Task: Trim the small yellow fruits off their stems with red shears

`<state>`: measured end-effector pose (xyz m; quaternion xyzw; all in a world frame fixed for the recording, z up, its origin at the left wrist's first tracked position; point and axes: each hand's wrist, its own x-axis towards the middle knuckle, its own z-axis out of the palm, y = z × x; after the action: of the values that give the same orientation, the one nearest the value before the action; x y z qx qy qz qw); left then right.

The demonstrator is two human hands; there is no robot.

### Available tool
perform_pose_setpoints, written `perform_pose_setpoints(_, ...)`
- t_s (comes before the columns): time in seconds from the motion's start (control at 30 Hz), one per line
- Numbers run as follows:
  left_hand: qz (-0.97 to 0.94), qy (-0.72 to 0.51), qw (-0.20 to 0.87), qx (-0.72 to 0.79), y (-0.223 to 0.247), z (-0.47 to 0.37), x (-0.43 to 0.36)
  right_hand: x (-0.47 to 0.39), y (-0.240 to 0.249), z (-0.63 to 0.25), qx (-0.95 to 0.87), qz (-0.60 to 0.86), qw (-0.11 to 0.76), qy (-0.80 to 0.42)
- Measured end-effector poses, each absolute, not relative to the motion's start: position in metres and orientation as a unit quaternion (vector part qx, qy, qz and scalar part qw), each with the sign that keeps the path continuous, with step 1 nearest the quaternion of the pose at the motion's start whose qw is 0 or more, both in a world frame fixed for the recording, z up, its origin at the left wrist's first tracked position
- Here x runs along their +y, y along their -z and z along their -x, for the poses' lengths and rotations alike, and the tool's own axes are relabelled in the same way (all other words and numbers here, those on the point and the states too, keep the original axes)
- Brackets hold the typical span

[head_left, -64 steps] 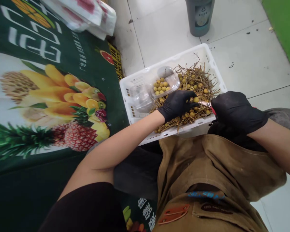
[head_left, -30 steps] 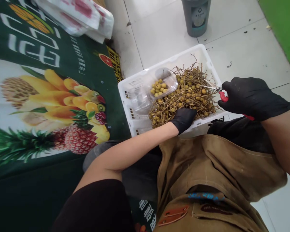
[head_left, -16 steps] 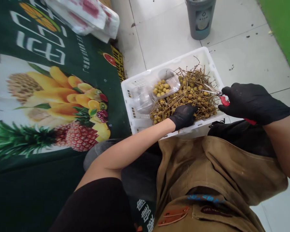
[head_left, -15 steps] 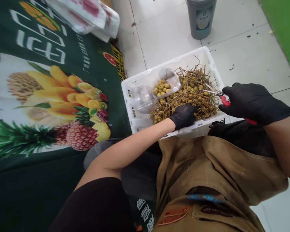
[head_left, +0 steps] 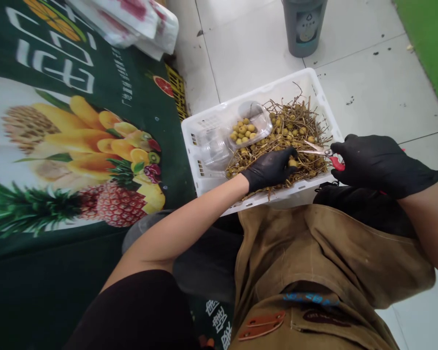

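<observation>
My left hand (head_left: 270, 168), in a black glove, is closed on a longan (head_left: 293, 163) over the pile of longans on twigs (head_left: 277, 154). My gloved right hand (head_left: 381, 163) grips scissors (head_left: 323, 151) with red handles. Their blades are parted and point left, toward the longan in my left hand. A clear plastic box (head_left: 265, 127) holding several loose round longans (head_left: 243, 131) rests in the white crate (head_left: 222, 108), left of the twigs. Part of the pile is hidden under my left hand.
A stack of clear plastic containers (head_left: 212, 146) lies in the crate's left end. Beyond the crate, a grey bin (head_left: 303, 29) stands on the tiled floor (head_left: 248, 48). To the left is a green banner with printed fruit (head_left: 95, 194), with white-and-red bags (head_left: 146, 24) on it.
My left hand has lifted slightly and turned, and a longan now shows at its fingertips. The scissors have dropped a little and moved left, closer to that hand.
</observation>
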<state>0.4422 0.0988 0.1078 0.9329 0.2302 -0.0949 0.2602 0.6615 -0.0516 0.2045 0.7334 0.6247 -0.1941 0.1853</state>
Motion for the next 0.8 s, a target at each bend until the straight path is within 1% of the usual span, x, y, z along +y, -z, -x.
perform_pose_setpoints(0.1,-0.939,0.014,0.253,0.234,-0.114,-0.438,0.106,-0.054,-0.201,-0.659,0.641,-0.708,0.189,0.228)
perform_pose_setpoints(0.17,-0.943,-0.011,0.255,0.213,-0.12,-0.438,0.106,-0.054,-0.201,-0.654,0.651,-0.697,0.178,0.244)
perform_pose_setpoints(0.37,-0.957,-0.021,0.255,0.141,-0.126,-0.441,0.094,-0.046,-0.215,-0.632,0.649,-0.69,0.2,0.25)
perform_pose_setpoints(0.63,-0.946,-0.054,0.302,0.105,-0.108,-0.444,0.098,-0.046,-0.221,-0.632,0.676,-0.65,0.237,0.255)
perform_pose_setpoints(0.73,-0.947,-0.045,0.305,0.089,-0.107,-0.448,0.1,-0.046,-0.223,-0.634,0.671,-0.655,0.235,0.258)
perform_pose_setpoints(0.8,-0.95,-0.036,0.298,0.09,-0.111,-0.449,0.099,-0.045,-0.225,-0.631,0.672,-0.655,0.218,0.268)
